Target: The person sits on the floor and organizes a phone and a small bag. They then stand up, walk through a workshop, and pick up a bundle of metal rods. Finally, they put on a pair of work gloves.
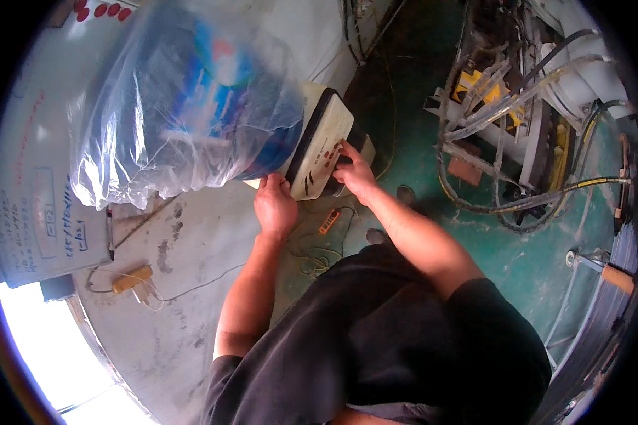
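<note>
A large blue water bottle (216, 88), draped in a clear plastic bag (131, 138), stands on a cream-white water dispenser (326, 145) with a dark band and small red marks on its front. My right hand (356, 176) is at the dispenser's front panel, index finger stretched out and touching it near the red marks, the other fingers partly curled. At the lower edge of the bag, beside the dispenser, is my left hand (275, 204) with its fingers bent and closed. What those fingers grip, if anything, is hidden.
A whiteboard (43, 163) with handwriting covers the left wall. Below it a yellowish power strip (133, 278) is fixed with cables. An orange socket strip (329, 221) hangs near tangled wires. Machinery with looping hoses (503, 205) stands on the green floor (503, 258) at right.
</note>
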`<state>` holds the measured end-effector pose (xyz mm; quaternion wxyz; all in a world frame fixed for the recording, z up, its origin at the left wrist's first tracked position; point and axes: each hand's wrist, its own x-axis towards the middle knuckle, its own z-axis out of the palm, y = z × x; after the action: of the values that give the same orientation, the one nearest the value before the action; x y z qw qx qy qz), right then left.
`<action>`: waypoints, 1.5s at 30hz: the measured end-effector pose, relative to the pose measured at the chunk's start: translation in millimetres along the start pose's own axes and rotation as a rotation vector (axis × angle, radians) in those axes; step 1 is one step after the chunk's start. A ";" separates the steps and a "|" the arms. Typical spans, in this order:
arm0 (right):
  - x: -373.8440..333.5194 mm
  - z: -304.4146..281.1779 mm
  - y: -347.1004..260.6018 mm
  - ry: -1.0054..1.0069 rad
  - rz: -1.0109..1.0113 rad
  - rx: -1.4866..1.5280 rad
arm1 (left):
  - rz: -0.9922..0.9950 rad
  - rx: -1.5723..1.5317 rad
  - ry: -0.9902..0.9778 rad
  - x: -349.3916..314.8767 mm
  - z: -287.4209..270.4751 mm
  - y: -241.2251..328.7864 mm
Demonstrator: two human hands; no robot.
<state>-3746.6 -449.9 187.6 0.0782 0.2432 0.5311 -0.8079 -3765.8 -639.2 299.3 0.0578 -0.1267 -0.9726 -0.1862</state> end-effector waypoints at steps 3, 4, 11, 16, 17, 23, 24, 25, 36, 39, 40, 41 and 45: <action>0.0 -2.4 -1.5 -0.010 0.046 0.064 | 0.026 -0.019 0.006 1.9 0.5 -1.4; 1.4 -2.8 -1.3 -0.012 0.060 0.090 | 0.027 -0.016 -0.003 3.2 0.5 -0.4; 2.6 -7.7 -3.7 -0.023 0.032 0.080 | 0.021 0.051 -0.027 2.1 2.3 -4.3; -15.5 -3.2 -24.0 -0.032 -0.045 0.022 | 0.021 0.021 -0.027 -0.1 0.1 -1.8; -11.0 -0.5 -22.6 -0.062 -0.057 0.002 | 0.015 0.024 -0.035 0.7 -0.7 -1.2; -10.4 7.6 -26.4 -0.036 -0.003 0.019 | 0.017 0.025 -0.018 2.0 0.1 4.8; -10.4 7.2 -25.2 -0.044 0.004 0.032 | 0.017 0.021 -0.014 3.1 -0.1 6.7; -10.6 6.2 -24.2 -0.052 0.012 0.046 | 0.019 0.029 -0.016 4.3 -0.3 8.0; -10.0 -5.1 -28.3 -0.143 0.083 0.076 | -0.015 0.062 -0.025 3.0 2.4 8.7; -13.4 -11.1 -32.5 -0.197 0.106 0.059 | 0.019 0.018 0.007 1.6 2.3 4.6; -14.8 -13.5 -31.5 -0.205 0.115 0.063 | 0.013 0.027 0.002 -0.8 2.0 4.7; -13.2 -17.6 -33.7 -0.209 0.110 0.067 | 0.017 0.033 0.004 2.0 3.0 7.3; -12.9 -4.7 -31.9 -0.219 0.131 0.079 | 0.002 0.003 0.006 0.0 1.2 5.2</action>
<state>-3746.2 -433.9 218.4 0.1786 0.1908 0.4701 -0.8431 -3764.4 -634.1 300.0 0.0613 -0.1271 -0.9726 -0.1849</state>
